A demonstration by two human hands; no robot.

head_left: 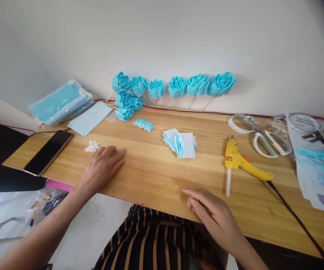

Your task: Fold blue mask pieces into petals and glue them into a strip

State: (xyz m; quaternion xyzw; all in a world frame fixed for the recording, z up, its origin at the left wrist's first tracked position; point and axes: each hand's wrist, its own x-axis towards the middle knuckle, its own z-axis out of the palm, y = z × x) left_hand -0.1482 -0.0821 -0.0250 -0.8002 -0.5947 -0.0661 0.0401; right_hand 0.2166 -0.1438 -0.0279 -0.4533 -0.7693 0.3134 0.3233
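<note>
Striped clothing (147,245): showing nearest, the bottom edge cutting it off.
White scraps (92,146): lying in one small heap on the counter (150,180), overlapping too much for counting.
Left hand (102,167): resting just beside the scraps, palm down, fingers loosely open.
Right hand (214,213): pointing its index finger over the counter, loosely open; its other fingertips are partly hiding.
White-and-blue squares (186,145): fanning out in one pile between the hands and the wall, number unclear.
Petal strip (143,125): one small blue piece, lying behind.
Yellow glue gun (235,155): one, lying right of the pile, a white stick poking out.
Scissors (259,133): one white-handled pair, lying open.
Phone (49,153): one, showing a dark screen.
Blue flowers (177,87): six forming an upper row, at least two more crowding below.
Mask pack (62,103): one, glaring under plastic.
Printed sheet (311,183): running off the right edge.
Surface and room: wood-grain counter meeting a white wall (162,33).
Clear bag (42,204): sitting below the counter, contents blurring.
</note>
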